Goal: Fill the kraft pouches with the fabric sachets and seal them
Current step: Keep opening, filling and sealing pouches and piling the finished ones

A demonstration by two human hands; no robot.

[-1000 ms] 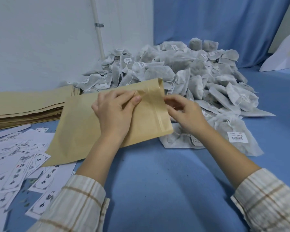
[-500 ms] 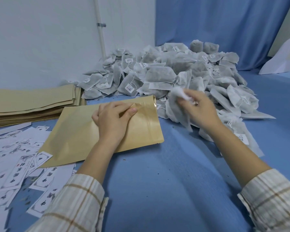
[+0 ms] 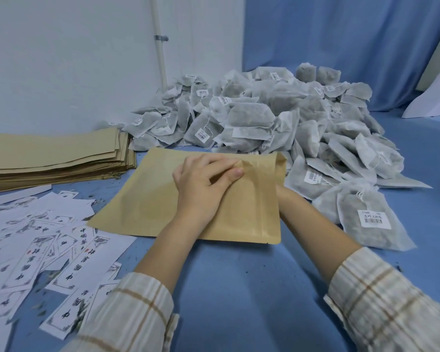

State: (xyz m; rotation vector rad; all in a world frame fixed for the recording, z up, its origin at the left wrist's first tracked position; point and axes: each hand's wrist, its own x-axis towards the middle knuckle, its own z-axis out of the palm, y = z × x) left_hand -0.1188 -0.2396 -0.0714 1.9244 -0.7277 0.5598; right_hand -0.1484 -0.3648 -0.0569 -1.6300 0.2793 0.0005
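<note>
Risk: mouth of kraft pouch (image 3: 148, 209) may collapse or crease if left hand (image 3: 203, 184), pinching its top layer, slips. Right hand is inside pouch; grip cannot be told. Paper labels (image 3: 61, 252) lie left. Sachet pile (image 3: 277, 118) crowds mouth; 1 pouch stack (image 3: 51, 156) lies far-left.

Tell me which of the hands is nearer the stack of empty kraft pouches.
Left. The left hand lies on the kraft pouch just right of the stack of empty kraft pouches; the right hand is hidden inside the pouch mouth, farther right.
</note>
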